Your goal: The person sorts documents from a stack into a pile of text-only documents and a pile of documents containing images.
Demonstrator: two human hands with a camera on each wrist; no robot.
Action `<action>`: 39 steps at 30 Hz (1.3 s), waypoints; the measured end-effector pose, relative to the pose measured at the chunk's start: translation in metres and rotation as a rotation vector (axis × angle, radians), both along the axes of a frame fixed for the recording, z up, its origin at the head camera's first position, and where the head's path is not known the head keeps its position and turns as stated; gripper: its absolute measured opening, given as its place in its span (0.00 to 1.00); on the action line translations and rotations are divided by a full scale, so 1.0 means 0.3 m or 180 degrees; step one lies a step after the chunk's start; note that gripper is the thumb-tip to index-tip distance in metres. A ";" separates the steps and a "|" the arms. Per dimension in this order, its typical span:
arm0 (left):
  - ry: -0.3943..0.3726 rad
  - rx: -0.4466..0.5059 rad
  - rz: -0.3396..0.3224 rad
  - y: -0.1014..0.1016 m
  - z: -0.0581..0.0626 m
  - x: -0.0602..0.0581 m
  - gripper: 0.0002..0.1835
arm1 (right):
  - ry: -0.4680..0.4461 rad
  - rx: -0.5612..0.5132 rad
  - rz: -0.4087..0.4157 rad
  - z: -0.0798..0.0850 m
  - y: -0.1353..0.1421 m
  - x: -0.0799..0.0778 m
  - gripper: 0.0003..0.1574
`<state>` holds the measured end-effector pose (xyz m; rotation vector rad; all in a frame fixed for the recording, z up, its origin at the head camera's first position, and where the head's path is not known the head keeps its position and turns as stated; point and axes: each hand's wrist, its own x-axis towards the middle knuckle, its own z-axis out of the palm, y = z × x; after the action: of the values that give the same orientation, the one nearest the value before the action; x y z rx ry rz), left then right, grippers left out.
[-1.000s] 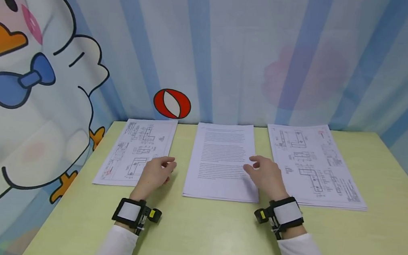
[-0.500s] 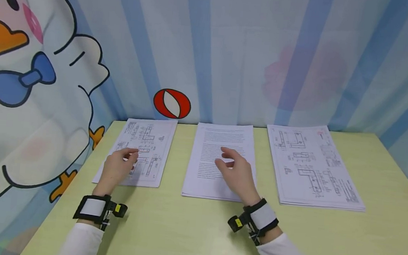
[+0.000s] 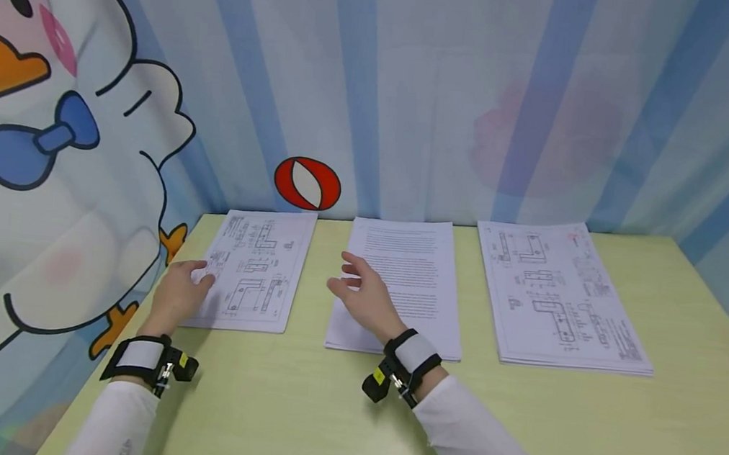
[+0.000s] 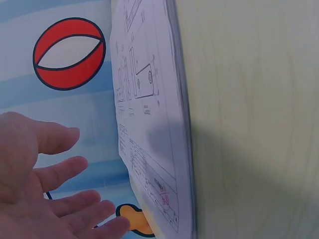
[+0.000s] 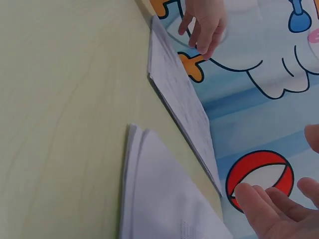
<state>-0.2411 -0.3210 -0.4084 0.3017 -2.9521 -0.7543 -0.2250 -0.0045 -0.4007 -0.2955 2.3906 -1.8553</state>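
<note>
In the head view, a left stack of paper (image 3: 270,263) printed with technical drawings lies at the back of the table. My left hand (image 3: 176,294) hovers at its left side, fingers apart and holding nothing; the left wrist view shows the hand (image 4: 55,184) raised clear of the sheets. A middle stack of text pages (image 3: 425,283) lies beside it. Over its left edge is my right hand (image 3: 365,293), fingers loosely bent with nothing in them. The right wrist view shows this hand (image 5: 284,209) above the paper too.
On the right lies another stack of drawing sheets (image 3: 567,296), wider than the left one. All three stand on a pale yellow table (image 3: 296,409). A striped blue curtain (image 3: 426,117) with cartoon prints hangs directly behind the table's back edge.
Both hands have moved left. The left hand went across the left stack to its far side; the right hand passed from beside the right stack over the middle one. The stacks have stayed put.
</note>
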 end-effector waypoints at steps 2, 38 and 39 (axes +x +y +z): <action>-0.0129 0.0014 -0.0001 -0.010 0.002 -0.006 0.28 | -0.0188 -0.0082 0.0128 -0.023 -0.026 -0.019 0.38; -0.0972 0.0040 -0.0230 -0.017 -0.080 -0.056 0.38 | -0.1970 -0.2535 0.0439 -0.183 -0.243 -0.103 0.43; -0.0962 0.0050 -0.0241 -0.013 -0.079 -0.055 0.38 | -0.1962 -0.2474 0.0446 -0.180 -0.247 -0.105 0.43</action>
<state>-0.2576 -0.3251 -0.4322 0.3338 -3.2587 -0.8061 -0.2564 -0.0787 -0.4547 0.0625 1.1799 -2.2840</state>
